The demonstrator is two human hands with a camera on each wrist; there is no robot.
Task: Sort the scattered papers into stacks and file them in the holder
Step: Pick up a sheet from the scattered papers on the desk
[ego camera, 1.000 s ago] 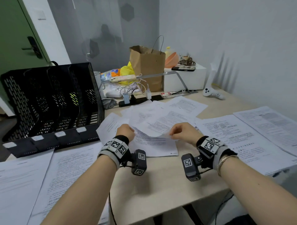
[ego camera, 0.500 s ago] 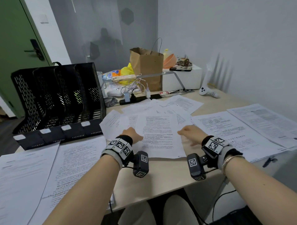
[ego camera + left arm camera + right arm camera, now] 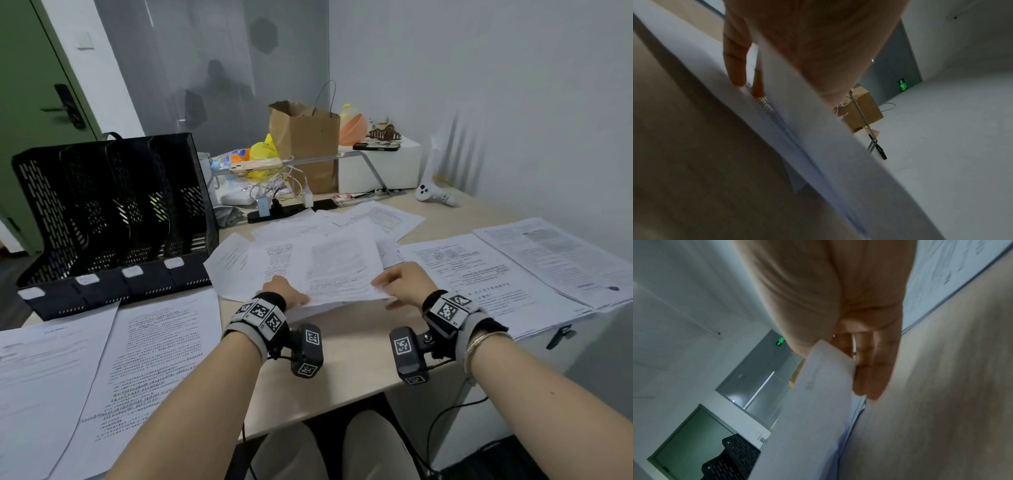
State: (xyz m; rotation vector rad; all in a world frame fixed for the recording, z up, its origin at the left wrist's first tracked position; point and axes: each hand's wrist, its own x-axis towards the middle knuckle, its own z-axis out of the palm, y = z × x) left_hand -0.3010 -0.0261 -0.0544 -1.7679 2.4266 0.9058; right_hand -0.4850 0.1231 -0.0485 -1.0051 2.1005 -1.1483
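In the head view a printed sheet (image 3: 339, 270) is held just above the scattered paper pile (image 3: 274, 253) at the desk's middle. My left hand (image 3: 289, 291) pinches its near left corner and my right hand (image 3: 399, 279) its near right corner. The left wrist view has the sheet (image 3: 818, 138) running under my thumb, with the fingers (image 3: 735, 68) beneath it. From the right wrist, the sheet (image 3: 818, 394) sits between thumb and fingers (image 3: 875, 369). The black mesh file holder (image 3: 113, 212) stands at the left with nothing in its slots.
Sorted stacks lie at the near left (image 3: 161, 359), far left (image 3: 44, 370), right (image 3: 479, 277) and far right (image 3: 555, 253). Behind the pile are a power strip with cables (image 3: 274, 209), a brown paper bag (image 3: 305, 144), a white box (image 3: 380, 168) and a white controller (image 3: 435, 195).
Half a second ago the sheet lay flat on the pile with my hands at its sides. Now both hands pinch its near corners and its near edge is lifted.
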